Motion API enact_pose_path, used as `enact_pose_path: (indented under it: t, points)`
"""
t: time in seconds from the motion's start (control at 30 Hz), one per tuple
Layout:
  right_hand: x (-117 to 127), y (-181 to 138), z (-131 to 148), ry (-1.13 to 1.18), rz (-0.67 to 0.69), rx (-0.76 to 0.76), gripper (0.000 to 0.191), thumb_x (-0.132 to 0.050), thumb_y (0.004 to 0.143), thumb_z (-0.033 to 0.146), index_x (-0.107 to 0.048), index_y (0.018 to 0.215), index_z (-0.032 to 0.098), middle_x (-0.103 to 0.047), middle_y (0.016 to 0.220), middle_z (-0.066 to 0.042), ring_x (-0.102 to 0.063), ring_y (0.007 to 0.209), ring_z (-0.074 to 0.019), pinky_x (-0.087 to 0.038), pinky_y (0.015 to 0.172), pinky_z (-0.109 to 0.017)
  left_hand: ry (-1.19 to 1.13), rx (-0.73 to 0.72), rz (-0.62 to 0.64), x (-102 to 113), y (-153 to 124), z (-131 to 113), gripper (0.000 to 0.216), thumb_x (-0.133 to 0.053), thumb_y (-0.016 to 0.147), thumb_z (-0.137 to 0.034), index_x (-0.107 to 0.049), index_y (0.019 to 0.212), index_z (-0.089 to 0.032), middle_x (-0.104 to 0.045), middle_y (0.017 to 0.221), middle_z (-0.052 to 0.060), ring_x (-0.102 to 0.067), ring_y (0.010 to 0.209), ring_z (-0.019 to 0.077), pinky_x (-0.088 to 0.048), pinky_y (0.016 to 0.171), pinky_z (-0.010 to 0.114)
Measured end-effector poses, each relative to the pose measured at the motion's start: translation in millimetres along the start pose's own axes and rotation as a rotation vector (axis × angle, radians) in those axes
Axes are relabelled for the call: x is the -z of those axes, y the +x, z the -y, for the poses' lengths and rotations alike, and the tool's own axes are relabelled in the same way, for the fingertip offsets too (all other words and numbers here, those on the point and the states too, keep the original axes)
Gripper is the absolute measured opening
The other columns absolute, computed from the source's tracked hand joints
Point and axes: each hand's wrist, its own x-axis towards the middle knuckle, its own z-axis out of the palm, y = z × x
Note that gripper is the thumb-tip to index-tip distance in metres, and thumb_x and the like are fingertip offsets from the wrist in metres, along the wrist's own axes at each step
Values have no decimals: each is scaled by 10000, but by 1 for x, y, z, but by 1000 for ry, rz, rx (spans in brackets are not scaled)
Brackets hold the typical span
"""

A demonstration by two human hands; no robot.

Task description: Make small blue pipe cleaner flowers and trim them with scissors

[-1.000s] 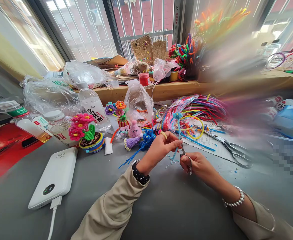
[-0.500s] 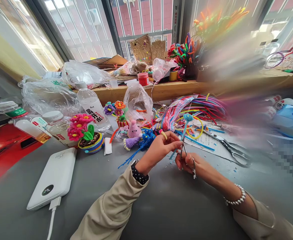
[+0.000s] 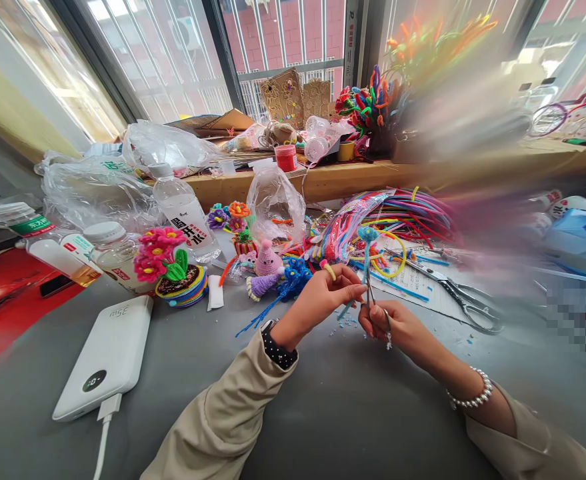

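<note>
My left hand point(image 3: 330, 297) pinches a light-blue pipe cleaner point(image 3: 366, 257) that stands upright with a fluffy blue tip point(image 3: 367, 234). A small pair of scissors point(image 3: 370, 297) is gripped in my right hand point(image 3: 390, 321), its blades pointing up beside the pipe cleaner. Whether the blades touch it I cannot tell. The lower end of the pipe cleaner slants down below my left fingers. Small blue clippings point(image 3: 345, 321) lie on the grey table under my hands. A dark-blue pipe-cleaner bunch point(image 3: 297, 275) lies just behind my left wrist.
Larger scissors point(image 3: 460, 293) lie on a paper sheet at the right. Behind are bundled pipe cleaners point(image 3: 407, 210) and a pink crocheted figure point(image 3: 268, 259). To the left stand a pink flower pot point(image 3: 183, 287), a bottle point(image 3: 185, 213) and a white power bank point(image 3: 107, 357). A blurred shape covers the upper right.
My right hand and the small scissors have shifted slightly right and up. The pipe cleaner's blue tip has tilted a little to the left. My left hand has hardly moved.
</note>
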Motion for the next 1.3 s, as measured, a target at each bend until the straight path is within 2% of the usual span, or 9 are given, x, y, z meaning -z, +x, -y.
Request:
enact_pose_path:
  t: [0.27,0.43,0.57,1.0,1.3]
  points:
    - [5,1,1,28,-140,-71,593,-355,712,694,-367,432,171,-346,422,30,-273,403,-68,-252,413,-227,-36,5,-20,-2,0,-1,243,-643,644,-335,-504,671,-138,-517,595,-25,-486,556,74,-384,575,227]
    - [4,0,4,-3,5,-32,659,-238,681,767,-460,544,162,-344,444,35,-309,427,-82,-281,431,-230,-33,-19,-91,-1,0,-2,222,-635,657,-319,-508,689,-140,-511,603,-28,-492,567,74,-389,573,217]
    - [2,-1,6,-28,96,-26,704,-174,664,787,-493,644,159,-322,467,42,-296,448,-92,-269,433,-234,-34,-8,-126,-1,0,-2,226,-644,649,-296,-535,777,-145,-510,594,-36,-500,572,76,-390,580,218]
    - [4,0,3,-37,65,-34,662,-208,679,773,-456,593,166,-298,464,46,-284,451,-92,-254,463,-244,13,-11,-78,-2,0,-1,181,-634,649,-273,-528,686,-130,-505,600,-32,-481,530,61,-384,538,211]
    - [2,0,-6,33,17,-28,586,-318,713,714,-416,560,157,-392,541,9,-325,487,-87,-267,476,-230,-7,-8,-78,-2,-1,-3,174,-634,648,-263,-530,676,-126,-499,587,-43,-470,518,51,-378,528,200]
